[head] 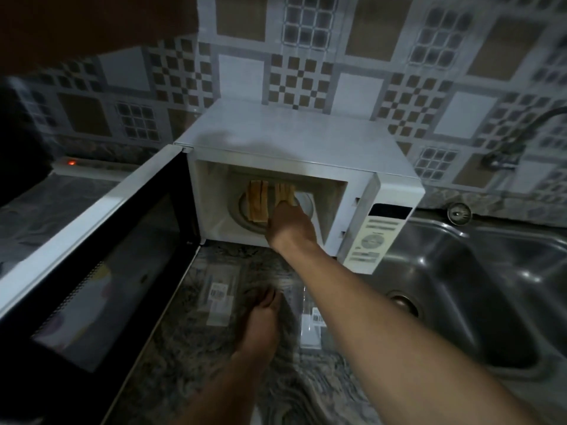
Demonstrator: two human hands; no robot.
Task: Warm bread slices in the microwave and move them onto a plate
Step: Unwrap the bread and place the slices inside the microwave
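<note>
In the open microwave (291,139) at the tabletop's (190,348) back edge, the right hand (291,223) reaches the bread slices (257,200) on the turntable (303,204), grip hidden, left hand (260,320) resting slack on the tabletop; probably unloading, which calls for a gentle pinch
</note>
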